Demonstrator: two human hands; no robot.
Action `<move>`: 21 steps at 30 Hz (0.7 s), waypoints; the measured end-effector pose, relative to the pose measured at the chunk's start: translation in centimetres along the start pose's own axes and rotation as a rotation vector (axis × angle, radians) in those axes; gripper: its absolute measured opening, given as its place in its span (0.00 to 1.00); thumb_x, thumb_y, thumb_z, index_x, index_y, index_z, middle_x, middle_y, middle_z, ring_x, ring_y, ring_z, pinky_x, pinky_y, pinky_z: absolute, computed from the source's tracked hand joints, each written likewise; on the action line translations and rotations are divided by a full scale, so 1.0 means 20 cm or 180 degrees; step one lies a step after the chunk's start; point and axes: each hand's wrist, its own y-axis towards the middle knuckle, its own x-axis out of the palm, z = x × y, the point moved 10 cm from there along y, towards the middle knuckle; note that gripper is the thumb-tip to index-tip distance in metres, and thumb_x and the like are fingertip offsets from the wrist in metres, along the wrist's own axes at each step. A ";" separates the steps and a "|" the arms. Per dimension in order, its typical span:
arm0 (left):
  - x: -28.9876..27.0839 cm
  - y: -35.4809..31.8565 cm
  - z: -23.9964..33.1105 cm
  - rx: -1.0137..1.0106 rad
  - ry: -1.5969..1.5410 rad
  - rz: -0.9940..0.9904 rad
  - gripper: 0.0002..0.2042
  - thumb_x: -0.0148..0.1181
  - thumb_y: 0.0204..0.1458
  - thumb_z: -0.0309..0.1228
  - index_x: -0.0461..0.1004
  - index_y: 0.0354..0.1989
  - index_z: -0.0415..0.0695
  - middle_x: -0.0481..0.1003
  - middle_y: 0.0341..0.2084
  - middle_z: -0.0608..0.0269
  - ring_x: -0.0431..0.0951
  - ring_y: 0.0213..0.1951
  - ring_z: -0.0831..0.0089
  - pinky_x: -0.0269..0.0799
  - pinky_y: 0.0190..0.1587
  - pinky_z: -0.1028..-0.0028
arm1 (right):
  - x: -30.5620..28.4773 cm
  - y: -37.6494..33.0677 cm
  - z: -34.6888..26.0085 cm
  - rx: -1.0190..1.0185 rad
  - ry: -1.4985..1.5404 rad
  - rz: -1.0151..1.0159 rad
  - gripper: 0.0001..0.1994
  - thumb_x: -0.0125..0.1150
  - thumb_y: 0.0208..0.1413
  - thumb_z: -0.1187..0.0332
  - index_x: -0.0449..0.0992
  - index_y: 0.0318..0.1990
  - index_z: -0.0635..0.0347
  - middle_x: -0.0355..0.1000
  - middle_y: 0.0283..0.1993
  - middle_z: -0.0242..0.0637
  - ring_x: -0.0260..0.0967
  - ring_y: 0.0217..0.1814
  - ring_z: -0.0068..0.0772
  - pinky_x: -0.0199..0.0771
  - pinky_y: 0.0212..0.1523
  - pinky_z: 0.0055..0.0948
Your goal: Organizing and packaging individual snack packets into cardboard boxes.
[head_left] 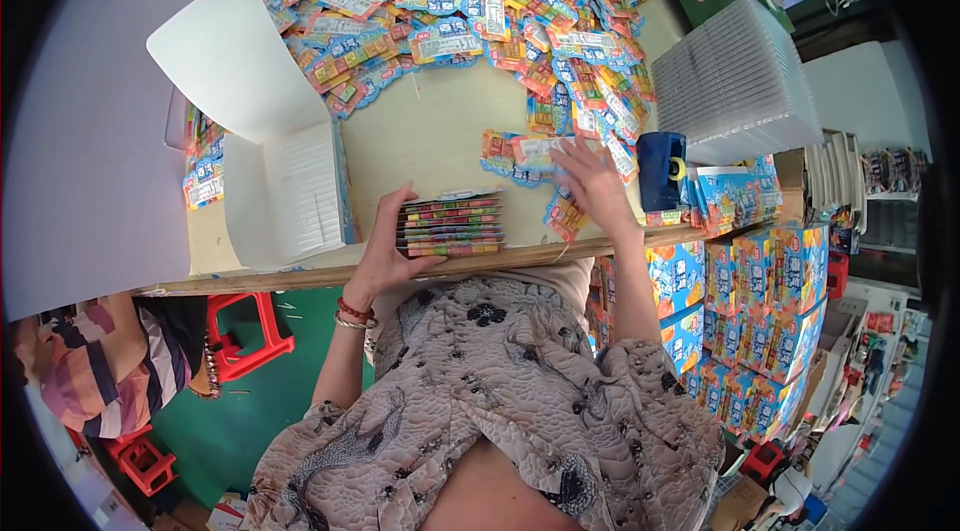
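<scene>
Near the table [420,146] edge, just below the centre of the frame: clasping a stack of packets [450,223] by its left end with the left hand [378,251], spanning from far face to near face. Right of centre: laying the right hand [597,193], fingers spread, over a loose packet [535,153]; cannot tell whether pinched or only touched. Across the upper frame, in a curved band: a heap of packets [435,1].

Probably light singly, flat and fairly stiff, with glossy wrapping likely to slip against neighbours. Best picked up singly by opposite edges; for the stack, best squeezed evenly across both outer faces, firmly enough against fanning, gently enough against denting.
</scene>
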 end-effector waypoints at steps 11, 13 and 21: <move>-0.04 0.00 0.05 0.0338 0.0019 0.0492 0.55 0.79 0.27 0.27 0.48 0.68 0.45 0.56 0.59 0.50 0.59 0.62 0.58 0.61 0.62 0.65 | 0.34 0.36 -0.55 -0.0124 0.2196 -0.1104 0.09 0.58 0.53 0.66 0.79 0.40 0.56 0.77 0.35 0.40 0.74 0.36 0.41 0.73 0.36 0.34; 0.00 -0.01 -0.05 -0.0146 -0.0314 0.0130 0.58 0.79 0.26 0.27 0.44 0.69 0.44 0.56 0.59 0.50 0.59 0.62 0.58 0.60 0.63 0.65 | 0.36 0.37 -0.47 0.0248 0.2359 -0.1139 0.10 0.59 0.54 0.64 0.79 0.40 0.56 0.76 0.34 0.40 0.74 0.35 0.42 0.72 0.36 0.34; 0.00 0.02 -0.03 0.0068 0.0057 -0.0055 0.51 0.79 0.27 0.28 0.51 0.64 0.43 0.56 0.58 0.55 0.61 0.61 0.62 0.58 0.63 0.67 | -0.21 0.27 0.44 0.1589 -0.0844 0.2097 0.24 0.66 0.48 0.53 0.75 0.46 0.63 0.75 0.35 0.46 0.72 0.41 0.51 0.71 0.39 0.46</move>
